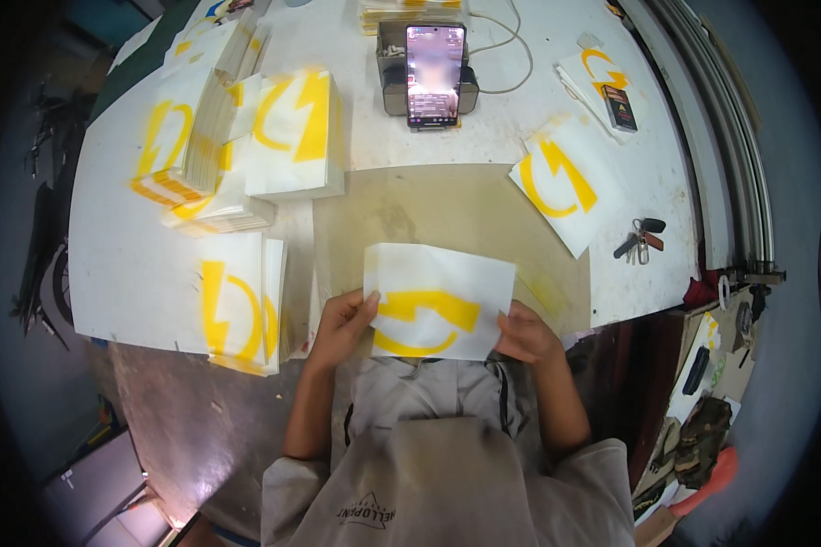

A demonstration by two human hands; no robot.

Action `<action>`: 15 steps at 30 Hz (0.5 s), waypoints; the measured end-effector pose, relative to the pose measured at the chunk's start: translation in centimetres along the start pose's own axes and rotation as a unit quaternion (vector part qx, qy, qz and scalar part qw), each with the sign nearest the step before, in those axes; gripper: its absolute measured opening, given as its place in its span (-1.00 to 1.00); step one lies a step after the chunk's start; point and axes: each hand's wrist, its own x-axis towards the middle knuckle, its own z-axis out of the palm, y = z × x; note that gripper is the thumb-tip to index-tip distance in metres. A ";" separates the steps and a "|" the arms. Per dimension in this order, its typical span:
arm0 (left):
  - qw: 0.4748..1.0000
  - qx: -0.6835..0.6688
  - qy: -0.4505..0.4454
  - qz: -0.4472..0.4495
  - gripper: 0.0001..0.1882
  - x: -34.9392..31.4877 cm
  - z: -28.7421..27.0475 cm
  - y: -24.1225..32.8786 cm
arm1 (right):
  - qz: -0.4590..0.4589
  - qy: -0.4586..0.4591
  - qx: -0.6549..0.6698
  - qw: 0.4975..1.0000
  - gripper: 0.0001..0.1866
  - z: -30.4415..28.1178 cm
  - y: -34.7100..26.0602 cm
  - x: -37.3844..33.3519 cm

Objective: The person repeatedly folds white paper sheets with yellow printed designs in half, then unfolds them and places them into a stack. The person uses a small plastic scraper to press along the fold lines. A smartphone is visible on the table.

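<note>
Between my two hands is a white paper sheet (442,273) printed with a yellow curved and bolt-like mark, lying near the table's front edge. My left hand (345,324) pinches its left side, thumb on top. At the sheet's right side my right hand (526,334) grips it in the same way. Whether it is one layer or several I cannot tell. Beneath and beyond it lies a tan board (410,205). A few white sheets (556,191) with the same yellow mark rest beyond my right hand.
Tall stacks of printed sheets (296,137) stand at the left, with a smaller stack (242,310) at the front-left edge. A phone (433,77) leans on a dark holder at the back, its cable (524,59) alongside. Keys (643,242) and a small dark box (618,109) lie right.
</note>
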 end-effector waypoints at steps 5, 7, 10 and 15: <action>0.998 -0.055 0.002 -0.008 -0.63 -0.6 -0.8 0.2 | -0.007 -0.018 0.101 0.995 -0.35 -0.9 0.9 1.8; 0.999 -0.053 0.007 -0.005 -0.62 -0.7 -0.7 0.2 | -0.015 -0.013 0.112 0.994 -0.37 -1.0 1.1 1.9; 0.999 -0.039 0.023 0.008 -0.66 -0.8 -0.5 0.5 | -0.036 0.015 0.084 0.996 -0.40 0.0 1.1 2.1; 0.947 0.041 0.269 0.172 -0.74 -1.5 3.4 1.5 | -0.036 0.080 0.053 0.995 -0.43 0.3 -0.1 2.4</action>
